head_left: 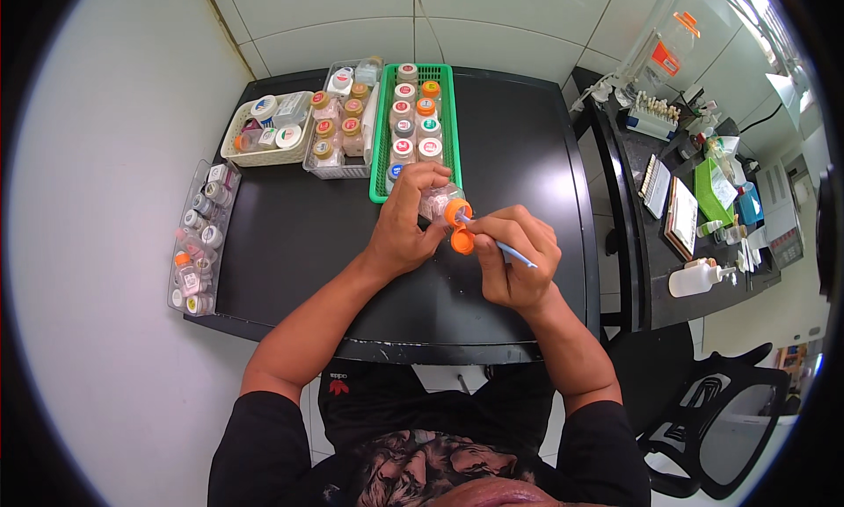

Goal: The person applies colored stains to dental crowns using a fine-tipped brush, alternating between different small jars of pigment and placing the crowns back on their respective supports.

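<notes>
My left hand (406, 221) is closed round a small clear bottle (437, 203) with pinkish contents, tilted toward the right. Its orange flip lid (462, 240) hangs open below the orange neck. In my right hand (520, 254) is a thin light-blue stick (517, 255), pinched between thumb and fingers. The stick's far end reaches into the bottle's mouth; what is on that end is hidden. Just beyond my left hand stands a green basket (456, 124) holding several small bottles with white, orange and blue caps.
On the black table (519, 155) stand a clear bin (362, 169) of bottles, a cream basket (272, 158) of jars and, at the left edge, a clear tray (211, 310). A side counter at right holds a white squeeze bottle (694, 278). A black chair (730, 419) stands lower right.
</notes>
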